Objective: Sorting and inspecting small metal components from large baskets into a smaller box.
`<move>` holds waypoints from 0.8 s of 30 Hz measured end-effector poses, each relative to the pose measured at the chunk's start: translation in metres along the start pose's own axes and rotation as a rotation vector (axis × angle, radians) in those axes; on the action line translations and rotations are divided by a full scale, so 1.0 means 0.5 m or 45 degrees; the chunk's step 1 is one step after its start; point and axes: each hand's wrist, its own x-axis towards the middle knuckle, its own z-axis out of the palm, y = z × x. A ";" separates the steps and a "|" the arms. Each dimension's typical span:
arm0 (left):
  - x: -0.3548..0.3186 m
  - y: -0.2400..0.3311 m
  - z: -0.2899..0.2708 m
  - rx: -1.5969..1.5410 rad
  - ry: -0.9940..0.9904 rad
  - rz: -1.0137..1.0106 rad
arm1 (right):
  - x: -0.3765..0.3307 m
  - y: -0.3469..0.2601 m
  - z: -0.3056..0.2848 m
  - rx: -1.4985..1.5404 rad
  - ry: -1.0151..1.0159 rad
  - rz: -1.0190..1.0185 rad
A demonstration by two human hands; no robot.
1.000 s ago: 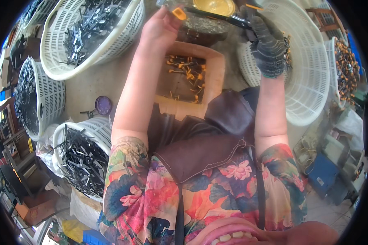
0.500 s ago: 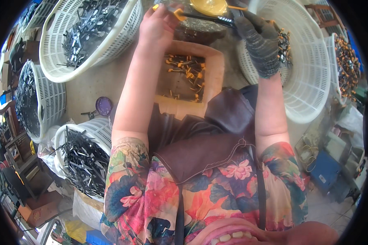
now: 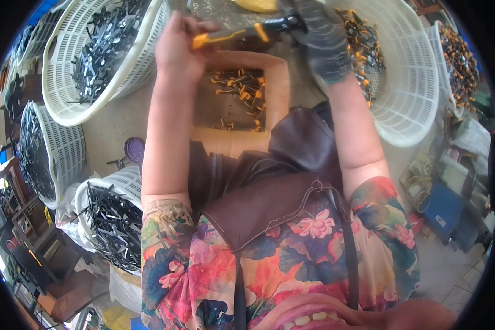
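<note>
A long black-and-orange tool, blurred by motion, spans the gap between my hands; its exact kind is unclear. My bare left hand is closed at its orange end, the fingers partly smeared. On the other side, my right hand, in a dark grey glove, wraps around the black end. Below them stands a tan square box, holding several small black-and-orange pieces. The rim of a yellow bowl shows at the top edge, beyond the hands.
White perforated baskets of dark metal strips stand at left, with another basket nearer me. At right, a big white basket and another farther out hold black-and-orange pieces. A purple round lid lies on the floor. A brown apron covers my lap.
Both hands have shifted left and slightly nearer me. The tool between them now shows a longer orange part. The whole view has shifted a little, showing more pieces in the right basket.
</note>
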 end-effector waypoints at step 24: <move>-0.002 0.177 -0.372 0.722 0.668 0.777 | 0.172 0.069 -0.647 -0.659 0.595 -0.340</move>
